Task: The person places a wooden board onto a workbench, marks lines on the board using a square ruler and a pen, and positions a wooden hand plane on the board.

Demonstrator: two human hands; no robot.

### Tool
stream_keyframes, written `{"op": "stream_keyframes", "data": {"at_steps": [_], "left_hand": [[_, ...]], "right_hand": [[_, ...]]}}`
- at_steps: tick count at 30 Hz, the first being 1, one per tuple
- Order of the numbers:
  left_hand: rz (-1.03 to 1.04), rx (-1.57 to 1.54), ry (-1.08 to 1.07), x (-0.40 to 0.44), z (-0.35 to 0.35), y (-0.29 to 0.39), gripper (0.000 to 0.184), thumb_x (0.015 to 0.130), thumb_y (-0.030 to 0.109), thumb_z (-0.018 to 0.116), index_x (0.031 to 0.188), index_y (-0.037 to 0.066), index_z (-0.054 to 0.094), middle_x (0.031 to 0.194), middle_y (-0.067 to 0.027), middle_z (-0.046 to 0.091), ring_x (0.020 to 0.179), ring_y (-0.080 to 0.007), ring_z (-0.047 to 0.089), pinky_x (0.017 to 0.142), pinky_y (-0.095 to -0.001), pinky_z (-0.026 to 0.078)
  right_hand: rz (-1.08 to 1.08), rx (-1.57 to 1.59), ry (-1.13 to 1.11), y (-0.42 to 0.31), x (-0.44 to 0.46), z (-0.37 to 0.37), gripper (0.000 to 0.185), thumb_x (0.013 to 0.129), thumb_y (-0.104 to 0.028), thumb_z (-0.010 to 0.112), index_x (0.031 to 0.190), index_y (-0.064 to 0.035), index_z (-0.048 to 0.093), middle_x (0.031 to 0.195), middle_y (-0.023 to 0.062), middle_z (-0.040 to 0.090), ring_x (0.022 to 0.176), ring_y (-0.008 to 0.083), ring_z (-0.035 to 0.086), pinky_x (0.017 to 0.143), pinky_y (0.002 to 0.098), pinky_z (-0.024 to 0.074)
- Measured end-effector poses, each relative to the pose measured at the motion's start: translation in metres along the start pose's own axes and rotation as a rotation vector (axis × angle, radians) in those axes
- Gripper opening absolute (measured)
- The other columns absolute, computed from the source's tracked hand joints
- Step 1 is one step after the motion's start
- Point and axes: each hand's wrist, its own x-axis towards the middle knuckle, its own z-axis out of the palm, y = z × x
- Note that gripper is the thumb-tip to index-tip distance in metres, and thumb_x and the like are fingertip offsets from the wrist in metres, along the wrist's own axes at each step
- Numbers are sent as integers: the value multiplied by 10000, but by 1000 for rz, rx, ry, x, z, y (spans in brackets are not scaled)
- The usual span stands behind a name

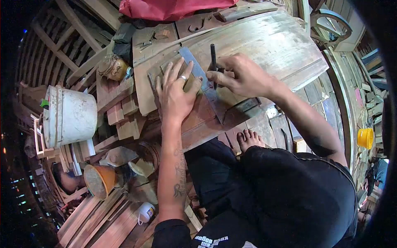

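Observation:
My left hand (pixel 177 93) lies flat with its fingers spread on a wooden piece (pixel 156 78). Its thumb and fingertips are close to the metal blade of a try square (pixel 197 70). The square's dark stock (pixel 244 107) sits toward the near edge of the wooden board (pixel 264 45). Between the fingers of my right hand (pixel 242 76), a black pen (pixel 213 58) is held upright beside the blade. The pen's lower tip is partly hidden by my fingers, so I cannot tell whether it touches the wood.
A glass jar (pixel 115 68) stands left of the board, above a white bucket (pixel 74 115). An orange container (pixel 99 181) and a white cup (pixel 145 213) are lower left among timber strips. Red cloth (pixel 169 9) lies at the back. A bare foot (pixel 249 139) rests on the plank floor.

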Motion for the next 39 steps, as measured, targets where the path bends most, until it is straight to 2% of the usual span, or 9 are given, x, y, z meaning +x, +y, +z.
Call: {"op": "stream_keyframes", "data": {"at_steps": [9, 12, 16, 21, 28, 29, 32, 34, 39], "left_hand": [[-15, -2, -2, 0, 1, 1, 541, 985, 475, 661, 1468, 233, 680, 1642, -47, 505, 1559, -318, 382, 1301, -583, 175], [-21, -5, 0, 0, 2, 0, 541, 985, 476, 670, 1470, 236, 678, 1645, -42, 502, 1563, -309, 377, 1309, -568, 166], [-17, -15, -7, 1, 3, -2, 539, 987, 479, 681, 1471, 243, 676, 1651, -39, 495, 1568, -302, 369, 1313, -563, 159], [-20, -14, -4, 0, 3, 0, 546, 982, 487, 688, 1470, 242, 676, 1654, -35, 490, 1568, -302, 369, 1314, -559, 158], [-32, -29, -15, 1, 2, 0, 554, 983, 487, 683, 1475, 233, 673, 1657, -32, 486, 1571, -303, 363, 1316, -555, 154], [-32, -30, -16, 0, 2, 0, 554, 983, 487, 683, 1475, 233, 673, 1657, -32, 486, 1571, -303, 363, 1316, -555, 154], [-24, -12, -16, 0, 0, 0, 553, 984, 485, 678, 1475, 229, 673, 1657, -33, 487, 1571, -307, 362, 1315, -558, 153], [-34, -20, -25, 0, 1, 0, 545, 986, 471, 676, 1472, 225, 675, 1655, -35, 489, 1568, -309, 366, 1310, -565, 161], [-18, -16, -18, 0, 1, 1, 542, 987, 464, 676, 1468, 213, 677, 1649, -41, 495, 1564, -311, 373, 1302, -583, 176]], "right_hand": [[199, 23, -143, -6, -5, -10, 435, 1043, -399, 660, 1046, 28, 738, 760, 285, 663, 724, 414, 693, 711, 516, 528], [42, 128, -79, 11, -8, 7, 446, 1048, -411, 657, 1003, 26, 730, 745, 262, 663, 695, 385, 679, 689, 490, 523], [196, 42, -150, -3, -4, -7, 416, 1047, -397, 655, 1038, 10, 745, 765, 208, 709, 692, 362, 674, 705, 467, 544], [118, 124, -224, 5, -7, -2, 401, 1057, -378, 647, 998, 8, 740, 723, 209, 680, 668, 315, 665, 679, 461, 529], [210, 213, -278, -3, -10, -5, 373, 1061, -344, 653, 978, 12, 729, 696, 109, 684, 656, 229, 652, 654, 419, 534], [95, 205, -153, 0, -12, -1, 377, 1063, -351, 647, 989, 9, 729, 686, 109, 674, 648, 218, 650, 650, 410, 535], [225, 63, -222, -4, -8, -12, 377, 1067, -356, 635, 1024, 7, 725, 715, 116, 689, 668, 234, 670, 665, 424, 543], [187, 178, -246, 9, -10, -2, 382, 1069, -364, 631, 1053, 7, 723, 731, 116, 695, 666, 253, 668, 674, 436, 543], [207, 265, -51, 13, -11, 2, 457, 1085, -421, 634, 1087, 27, 722, 842, 109, 737, 788, 162, 681, 716, 390, 543]]}}
